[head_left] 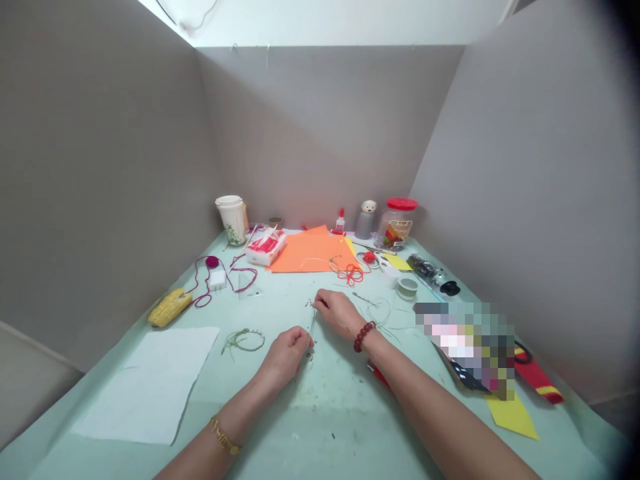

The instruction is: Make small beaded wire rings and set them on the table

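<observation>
Nearest you, and well short of your fingers, a gold bracelet (225,437) circles your left wrist. To the right of your fingers and nearer you, a yellow sheet (515,415) lies partly beneath a pixelated item (465,347); left of them, a white sheet (150,387) lies flat. A red object (380,376) shows partly from under your right forearm. Your left hand (289,351) has its fingertips drawn together on the lower end of a thin cord (313,323); your right hand (341,313), with a beaded bracelet (364,336) at its wrist, pinches the upper end, so that the cord spans the short gap between both sets of fingertips. Tiny bits (310,357) lie just beside the left fingertips. A coiled green cord (245,341) rests left of your left fingers, and loose green strands (383,312) spread to the right of the right ones. Farther out, a yellow corn-shaped object (170,308) lies to the left and a thread spool (407,288) to the right. Beyond your fingertips lie orange paper (305,255) and a tissue pack (267,248); farthest stand a white cup (231,221), a glue bottle (341,222) and a red-lidded jar (397,225).
</observation>
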{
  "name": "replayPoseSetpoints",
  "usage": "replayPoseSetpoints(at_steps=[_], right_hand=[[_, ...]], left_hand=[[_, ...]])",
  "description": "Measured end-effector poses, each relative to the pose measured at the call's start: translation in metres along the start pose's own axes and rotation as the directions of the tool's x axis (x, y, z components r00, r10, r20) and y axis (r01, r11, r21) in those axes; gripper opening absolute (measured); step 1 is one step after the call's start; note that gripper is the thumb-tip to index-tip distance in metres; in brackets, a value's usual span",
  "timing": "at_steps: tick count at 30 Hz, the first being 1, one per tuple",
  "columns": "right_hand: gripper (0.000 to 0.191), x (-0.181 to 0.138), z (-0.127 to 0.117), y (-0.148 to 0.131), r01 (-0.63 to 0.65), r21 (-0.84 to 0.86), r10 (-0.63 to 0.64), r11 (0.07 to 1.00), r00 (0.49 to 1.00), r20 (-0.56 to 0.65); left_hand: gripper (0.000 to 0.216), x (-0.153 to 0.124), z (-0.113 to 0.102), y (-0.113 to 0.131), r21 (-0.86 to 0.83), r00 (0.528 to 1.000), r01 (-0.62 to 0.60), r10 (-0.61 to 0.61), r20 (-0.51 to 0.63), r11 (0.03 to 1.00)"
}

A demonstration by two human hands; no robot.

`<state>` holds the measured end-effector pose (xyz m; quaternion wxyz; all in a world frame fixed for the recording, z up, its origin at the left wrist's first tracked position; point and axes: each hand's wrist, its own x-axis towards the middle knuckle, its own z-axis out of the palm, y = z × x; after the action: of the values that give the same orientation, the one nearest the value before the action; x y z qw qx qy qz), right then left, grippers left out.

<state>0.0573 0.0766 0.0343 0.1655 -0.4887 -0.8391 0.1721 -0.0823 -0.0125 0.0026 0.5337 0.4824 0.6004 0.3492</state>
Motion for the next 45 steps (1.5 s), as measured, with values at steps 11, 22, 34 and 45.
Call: replayPoseSetpoints(at_steps=[11, 22, 34, 45], right_hand=[[0.02, -0.073, 0.013, -0.011, 0.002, -0.027, -0.004, 1.0, 0.998, -0.069], [0.021, -0.081, 0.017, 0.001, 0.03, -0.153, -0.054, 0.988, 0.986, -0.155], [0.02, -0.09, 0.013, 0.007, -0.072, -0.216, 0.02, 0.974, 0.972, -0.234], [0.02, -0.09, 0.016, 0.006, -0.055, -0.286, -0.004, 0.957, 0.979, -0.202]], left_hand=[[0.015, -0.002, 0.004, -0.005, 0.067, 0.998, -0.042, 0.045, -0.043, 0.997], [0.013, -0.005, 0.006, -0.006, 0.088, 0.995, -0.08, 0.084, -0.049, 0.993], [0.015, -0.003, 0.006, 0.0, 0.065, 0.997, 0.017, -0.021, 0.074, 0.998], [0.015, -0.008, 0.004, 0.007, 0.021, 0.99, 0.068, -0.07, 0.126, 0.997]])
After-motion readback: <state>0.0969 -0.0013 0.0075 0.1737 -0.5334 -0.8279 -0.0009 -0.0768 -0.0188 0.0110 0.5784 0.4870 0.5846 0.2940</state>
